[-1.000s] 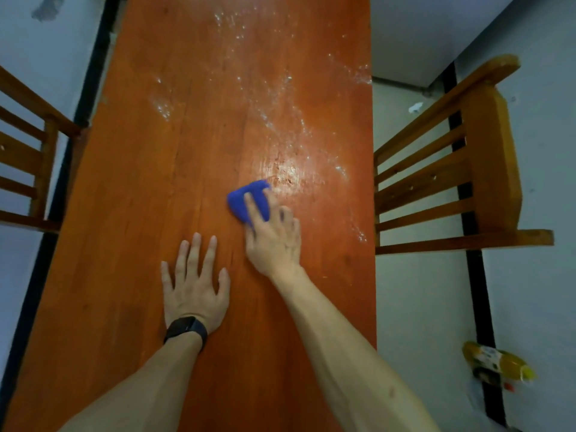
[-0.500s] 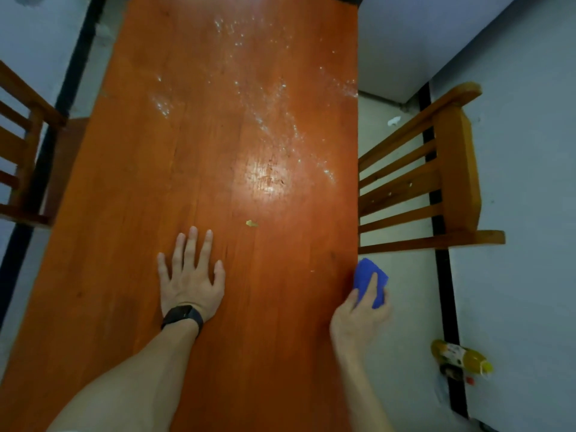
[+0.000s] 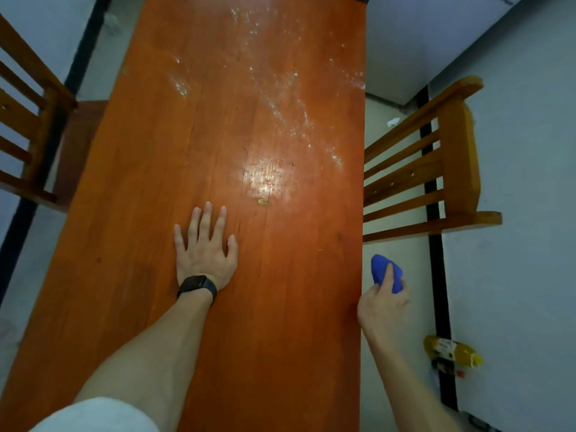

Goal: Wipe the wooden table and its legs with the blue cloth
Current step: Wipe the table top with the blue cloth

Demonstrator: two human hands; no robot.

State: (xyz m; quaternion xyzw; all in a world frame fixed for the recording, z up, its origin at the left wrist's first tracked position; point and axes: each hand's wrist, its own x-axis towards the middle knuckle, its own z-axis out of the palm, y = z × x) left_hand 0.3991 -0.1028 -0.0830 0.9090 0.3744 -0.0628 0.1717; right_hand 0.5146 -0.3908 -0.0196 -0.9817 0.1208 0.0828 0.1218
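From the head camera, you are looking down the long orange-brown wooden table.

Your left hand lies flat on the table top with its fingers spread wide. It holds nothing. There is a black watch on that wrist.

Your right hand is off the table, just past the right edge and over the pale floor. Its grip is closed on the small blue cloth, with one finger lying along the top of it. The cloth is not touching the table top. I cannot tell if it touches the side edge.

The part of the table near you looks smooth, and I see no marks on it. I think that part is done.

The far half has lots of white smears and spots. They run from the far end down toward the shiny patch in the middle. A tiny green crumb sits just below that shine. All of that needs wiping.

The table legs are hidden under the top, so I cannot say if they are clean. I would count them as left to do.

My guess is that you are less than halfway.

A brown wooden chair stands close to the right edge, and another wooden chair stands on the left. They may get in your way when you reach for the legs. A yellow bottle lies on the floor near your right arm.
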